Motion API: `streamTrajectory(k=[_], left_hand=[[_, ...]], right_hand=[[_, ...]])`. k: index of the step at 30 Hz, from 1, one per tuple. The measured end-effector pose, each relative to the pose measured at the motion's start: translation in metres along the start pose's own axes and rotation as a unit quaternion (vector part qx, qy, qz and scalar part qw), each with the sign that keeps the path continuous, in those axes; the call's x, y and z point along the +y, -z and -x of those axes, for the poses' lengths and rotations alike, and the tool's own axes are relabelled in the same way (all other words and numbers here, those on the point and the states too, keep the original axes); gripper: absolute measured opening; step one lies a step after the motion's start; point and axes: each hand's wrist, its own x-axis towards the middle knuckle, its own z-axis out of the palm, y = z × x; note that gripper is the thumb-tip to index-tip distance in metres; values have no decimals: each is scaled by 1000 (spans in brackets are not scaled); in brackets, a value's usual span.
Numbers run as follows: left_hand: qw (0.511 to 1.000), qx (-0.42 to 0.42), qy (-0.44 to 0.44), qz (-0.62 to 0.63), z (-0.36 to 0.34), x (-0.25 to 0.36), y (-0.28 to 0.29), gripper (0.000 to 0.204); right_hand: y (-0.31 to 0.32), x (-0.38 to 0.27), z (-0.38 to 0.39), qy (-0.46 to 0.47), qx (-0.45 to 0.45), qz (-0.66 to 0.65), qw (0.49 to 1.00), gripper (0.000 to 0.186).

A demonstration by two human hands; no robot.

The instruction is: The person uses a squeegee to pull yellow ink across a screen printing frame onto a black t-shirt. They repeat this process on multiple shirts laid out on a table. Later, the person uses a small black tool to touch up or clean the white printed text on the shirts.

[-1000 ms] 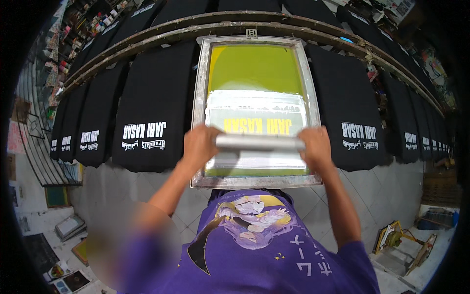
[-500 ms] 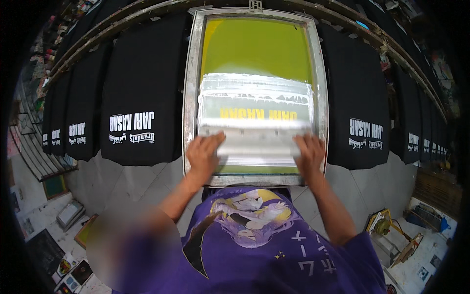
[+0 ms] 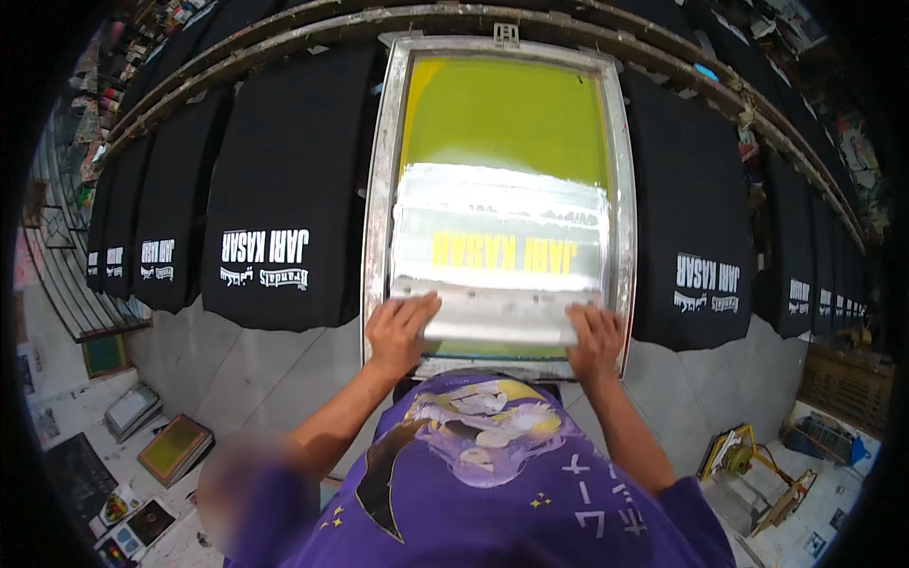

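Observation:
My left hand and my right hand grip opposite ends of a wide metal squeegee at the near part of a printing screen. The screen's worn metal frame surrounds olive-green mesh, with a band of white ink and yellow reversed lettering showing above the blade. My fingers curl over the squeegee's upper side. Beneath my arms is my purple printed T-shirt.
Black shirts with white prints lie on boards either side of the screen. Long rails run behind. A metal rack stands left. Small framed screens lie lower left, a yellow-framed item lower right.
My hands have drawn the squeegee toward me, down the screen, uncovering more white-streaked area below the lettering. The whole view has also shifted slightly.

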Motion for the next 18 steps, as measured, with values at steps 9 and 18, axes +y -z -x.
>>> streamTrajectory(k=[9,18], left_hand=[[984,-155,85,-24,-114,-18,29,26],[995,-82,35,43,36,33,56,53]], right_hand=[[38,39,-123,66,-98,11,993,22],[38,-30,40,4,-45,20,999,29]])
